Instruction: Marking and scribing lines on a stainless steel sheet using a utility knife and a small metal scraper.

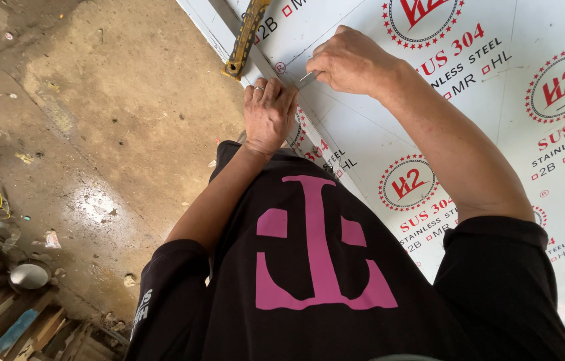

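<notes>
The right hand has its grip closed around a small metal tool, tip set on the film-covered white steel sheet. The left hand lies flat, fingers together, pressing the straight metal strip beside the yellow-handled tool near the sheet's edge.

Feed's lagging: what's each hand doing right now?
Left hand: open, pressed flat on the white film-covered sheet.
Right hand: closed, pinching a small metal tool.
</notes>
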